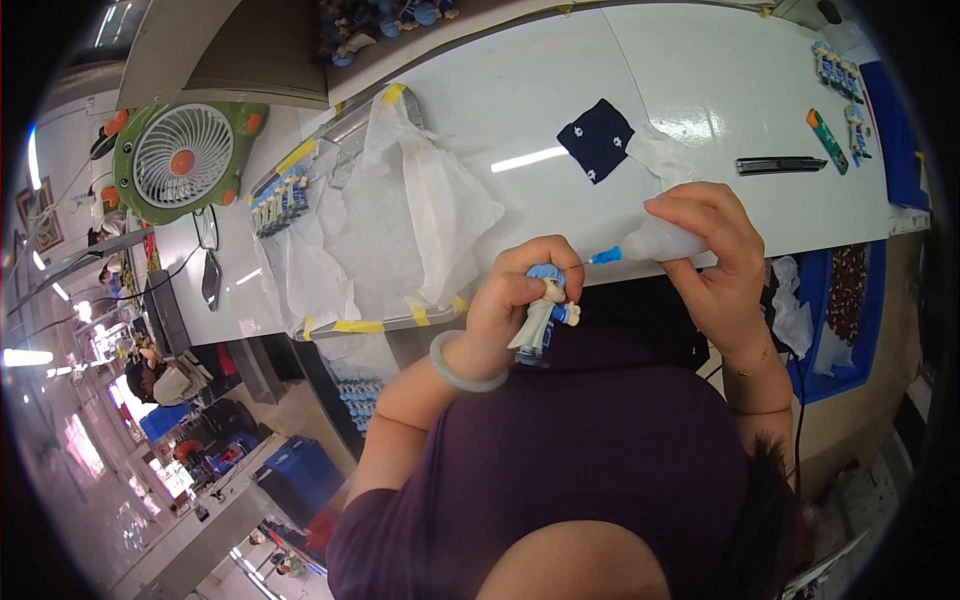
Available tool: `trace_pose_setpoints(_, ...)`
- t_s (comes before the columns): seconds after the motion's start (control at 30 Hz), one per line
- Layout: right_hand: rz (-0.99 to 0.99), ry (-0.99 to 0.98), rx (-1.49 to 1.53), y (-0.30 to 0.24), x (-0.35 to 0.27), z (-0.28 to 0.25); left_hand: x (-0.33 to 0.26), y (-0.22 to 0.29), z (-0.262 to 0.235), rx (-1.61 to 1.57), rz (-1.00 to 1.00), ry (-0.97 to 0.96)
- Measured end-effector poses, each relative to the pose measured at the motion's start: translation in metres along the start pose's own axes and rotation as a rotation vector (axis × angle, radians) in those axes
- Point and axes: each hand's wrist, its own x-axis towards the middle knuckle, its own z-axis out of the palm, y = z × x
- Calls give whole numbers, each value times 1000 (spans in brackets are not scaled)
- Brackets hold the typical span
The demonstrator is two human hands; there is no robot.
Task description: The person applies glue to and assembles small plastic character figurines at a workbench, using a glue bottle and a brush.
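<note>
A small blue-haired figurine (pixel 541 318) in a pale cape and blue clothes is pinched in my left hand (pixel 508 296), its head between thumb and fingers. My right hand (pixel 722 255) is wrapped round a translucent squeeze bottle (pixel 655 241) tipped on its side. The bottle's blue needle nozzle (pixel 605 256) points left, its thin tip close to the figurine's head and my left fingers. Whether the tip touches the figurine I cannot tell. Both hands are held just off the table's near edge.
A tray lined with white paper (pixel 415 215) and edged with yellow tape holds several figurines (pixel 280 203). Beyond my hands lie a dark patterned cloth (pixel 597 140), a black pen-like tool (pixel 780 165) and a green-orange cutter (pixel 827 141). A green fan (pixel 183 162) stands left; a blue bin (pixel 868 330) sits right.
</note>
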Motion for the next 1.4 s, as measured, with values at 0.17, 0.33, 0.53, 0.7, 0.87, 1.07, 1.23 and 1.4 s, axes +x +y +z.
trace_pose_setpoints(0.17, -103, 25, -115, 0, 2, 0, 0, -2, -3, -25, -15, -27)
trace_pose_setpoints(0.33, -153, 55, -188, 0, 1, -1, -1, 0, 0, -88, -12, -34)
trace_pose_setpoints(0.53, -165, 66, -209, 0, -1, 0, -2, 0, 1, -95, -2, -30)
trace_pose_setpoints(0.7, -180, 78, -204, 1, -1, 1, -3, -2, 1, -86, 7, -49)
trace_pose_setpoints(0.87, -210, 94, -240, 1, -1, 1, -3, -4, 4, -124, 36, 27)
trace_pose_setpoints(1.07, -320, 153, -377, -3, -2, -1, -1, -7, 5, -214, 20, 18)
trace_pose_setpoints(1.23, -346, 146, -448, -9, -2, -3, -1, -5, 7, -213, 2, 34)
trace_pose_setpoints(1.4, -376, 121, -490, -13, -1, -6, 0, -4, 8, -218, -10, 47)
